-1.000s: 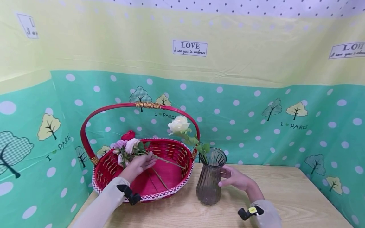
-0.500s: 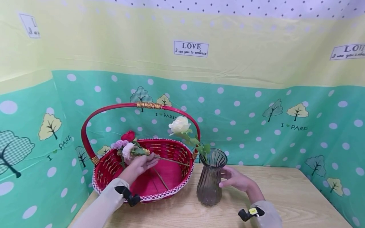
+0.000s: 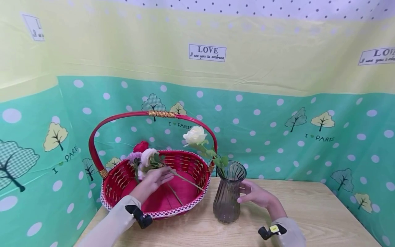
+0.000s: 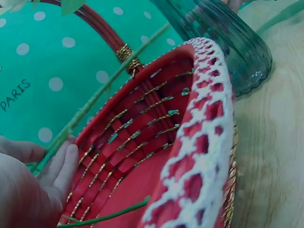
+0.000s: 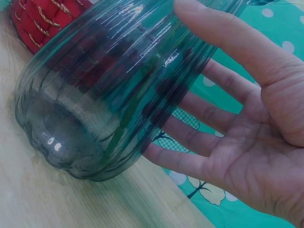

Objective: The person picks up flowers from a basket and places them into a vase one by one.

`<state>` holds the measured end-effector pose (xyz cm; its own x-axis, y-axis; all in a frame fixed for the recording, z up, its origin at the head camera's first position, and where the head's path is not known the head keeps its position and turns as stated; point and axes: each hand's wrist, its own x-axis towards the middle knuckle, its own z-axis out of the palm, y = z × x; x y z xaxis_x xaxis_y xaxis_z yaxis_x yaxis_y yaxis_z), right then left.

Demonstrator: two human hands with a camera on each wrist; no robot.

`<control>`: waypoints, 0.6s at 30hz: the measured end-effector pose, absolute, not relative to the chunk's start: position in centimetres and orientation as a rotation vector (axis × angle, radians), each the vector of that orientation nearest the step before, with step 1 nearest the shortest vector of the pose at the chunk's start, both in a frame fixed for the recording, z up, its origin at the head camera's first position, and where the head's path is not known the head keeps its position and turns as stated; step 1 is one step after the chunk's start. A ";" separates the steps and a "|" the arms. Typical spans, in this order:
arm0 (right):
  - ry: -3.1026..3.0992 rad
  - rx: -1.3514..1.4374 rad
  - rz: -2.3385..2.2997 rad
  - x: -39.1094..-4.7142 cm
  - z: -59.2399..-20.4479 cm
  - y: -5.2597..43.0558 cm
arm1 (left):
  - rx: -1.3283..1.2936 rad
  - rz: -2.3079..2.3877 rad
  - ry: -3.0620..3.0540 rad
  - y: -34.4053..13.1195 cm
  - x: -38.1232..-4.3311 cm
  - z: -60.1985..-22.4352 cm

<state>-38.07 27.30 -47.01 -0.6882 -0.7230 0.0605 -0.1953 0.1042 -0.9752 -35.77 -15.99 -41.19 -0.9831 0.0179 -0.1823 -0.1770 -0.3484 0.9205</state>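
Left hand (image 3: 154, 182), cropped in wrist view | pinches stem (image 4: 92, 102) | right hand (image 3: 257, 195) | holds vase (image 3: 225, 206), partly hidden behind it

Basket (image 3: 186, 193) and vase (image 3: 226, 202) are shared by all views. From the head they are viewed forward and down, farther back; close and tilted, the rim (image 4: 207, 133) is faced from the left wrist, the vase from the right.
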 end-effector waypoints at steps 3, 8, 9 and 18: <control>1.956 -0.892 -1.614 -38.1 -47.1 27.3 | -0.147 2.462 1.681 -15.9 -35.7 -41.3; 1.961 -0.919 -1.614 -38.1 -47.2 27.3 | -0.152 2.498 1.657 -15.5 -35.6 -41.3; 1.960 -0.924 -1.613 -38.1 -47.2 27.3 | -0.162 2.509 1.658 -15.4 -35.6 -41.2; 1.967 -0.912 -1.612 -38.1 -47.1 27.3 | -0.066 2.412 1.648 -15.2 -35.0 -40.5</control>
<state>-38.06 27.28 -47.14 -0.6878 -0.7222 0.0732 -0.2138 0.1051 -0.9712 -35.04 -15.24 -40.49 -0.9749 0.1547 -0.1600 -0.2053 -0.3475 0.9149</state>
